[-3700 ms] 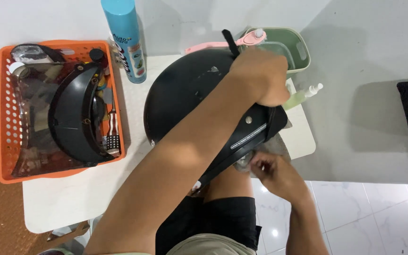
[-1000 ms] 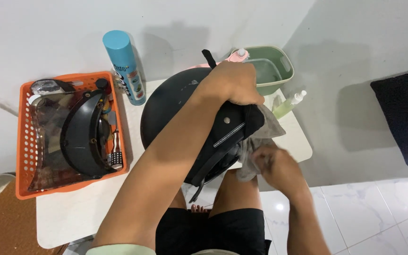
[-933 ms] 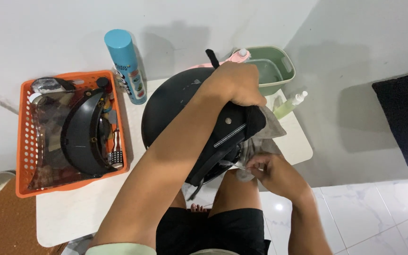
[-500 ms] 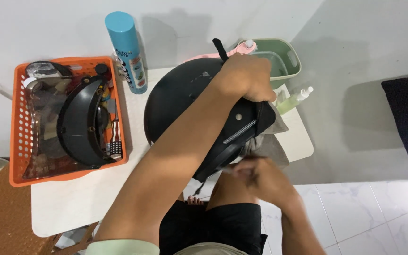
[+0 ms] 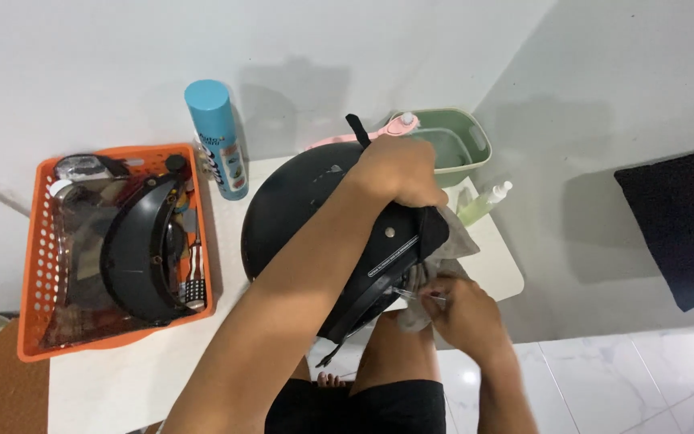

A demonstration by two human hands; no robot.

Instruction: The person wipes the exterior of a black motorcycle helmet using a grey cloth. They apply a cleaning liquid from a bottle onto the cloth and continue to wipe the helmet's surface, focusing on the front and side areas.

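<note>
Black helmet on the white table, clamped under my left hand.

My right hand pinches a cloth below that grip; loosen it and I judge the helmet rolls off.

Both forearms were bare, no sleeves, no watch or rings seen. Left hand & right hand ungloved. Person wore black shorts, plain, no markings visible. Knees bare; bare toes showed below, no shoes.
</note>
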